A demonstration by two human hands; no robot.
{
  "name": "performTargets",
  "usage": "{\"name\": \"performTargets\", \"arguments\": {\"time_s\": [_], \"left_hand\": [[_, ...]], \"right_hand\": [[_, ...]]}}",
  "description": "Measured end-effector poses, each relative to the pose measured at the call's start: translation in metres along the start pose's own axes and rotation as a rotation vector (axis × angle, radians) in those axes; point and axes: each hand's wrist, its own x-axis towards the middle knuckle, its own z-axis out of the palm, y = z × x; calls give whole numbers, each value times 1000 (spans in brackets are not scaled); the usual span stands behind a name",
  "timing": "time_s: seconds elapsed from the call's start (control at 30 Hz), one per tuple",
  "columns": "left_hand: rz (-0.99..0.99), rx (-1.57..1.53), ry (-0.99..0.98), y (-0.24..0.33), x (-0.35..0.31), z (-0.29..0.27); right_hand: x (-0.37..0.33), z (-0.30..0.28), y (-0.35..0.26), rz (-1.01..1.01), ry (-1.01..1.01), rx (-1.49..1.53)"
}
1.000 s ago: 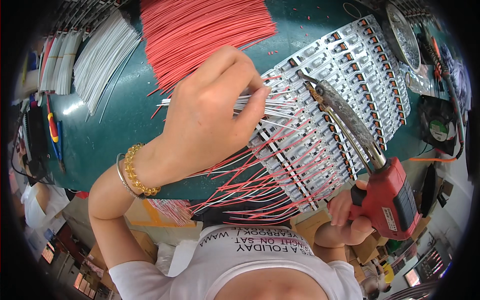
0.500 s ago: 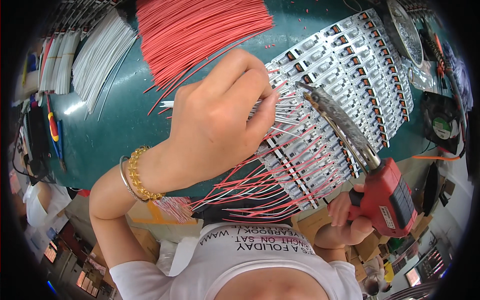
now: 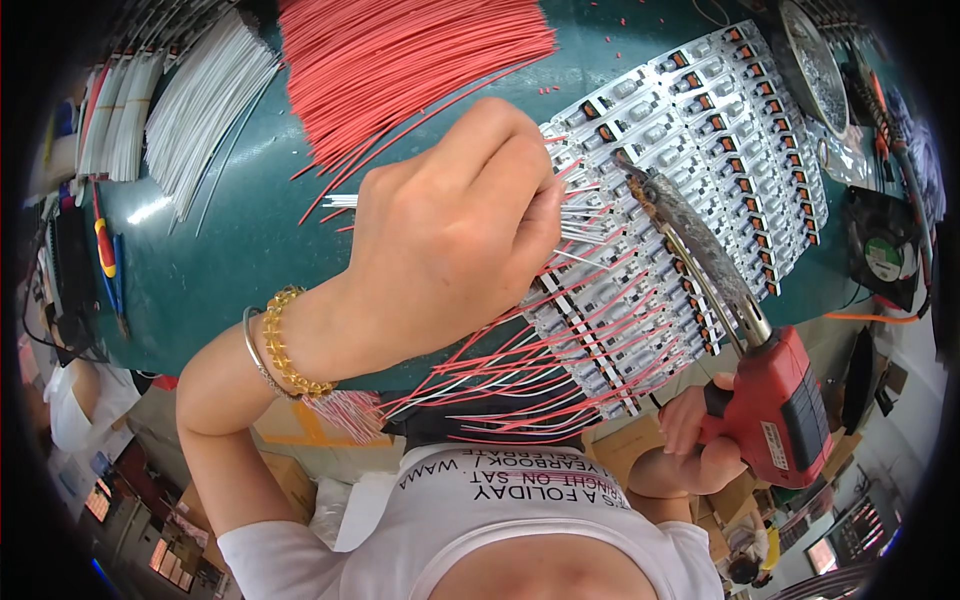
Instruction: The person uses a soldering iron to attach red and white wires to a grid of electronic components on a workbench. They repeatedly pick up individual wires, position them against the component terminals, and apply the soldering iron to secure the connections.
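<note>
Shifted slightly rightward since earlier, the left hand (image 3: 460, 215) seemed clamped on white wires (image 3: 342, 201) reaching over the circuit boards (image 3: 715, 150). The right hand (image 3: 700, 460) gripped a red soldering gun (image 3: 785, 410), its tip (image 3: 622, 160) over the boards.

Red iron (image 3: 778, 395) slants from the right, out over the silver boards (image 3: 690, 130)! Bunched white wires (image 3: 585, 227) fan across their left edge.

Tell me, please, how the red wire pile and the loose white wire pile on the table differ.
The red pile looks larger than the white pile. The red pile lies nearer the left hand; the white pile lies farther left. Both lie on the green table.
</note>
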Motion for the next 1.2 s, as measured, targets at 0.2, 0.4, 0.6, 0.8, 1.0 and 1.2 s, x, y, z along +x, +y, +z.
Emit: {"name": "performTargets", "arguments": {"time_s": [0.2,0.4,0.6,0.8,1.0,1.2], "left_hand": [[24,0,-5,-1,1,0],[-52,-41,-79,8,3,-10],[-37,-90,-98,13,1,-6],[-41,-65,-63,13,-1,0],[-19,-28,-39,11,-3,4],[30,-3,-15,8,-3,7]], "right_hand": [[0,-6,3,4,-33,58],[-3,-10,4,37,32,103],[-4,-25,12,15,-65,137],[-8,-22,11,53,-43,92],[-7,-23,7,40,-71,25],[-4,-17,2,89,-41,20]]}}
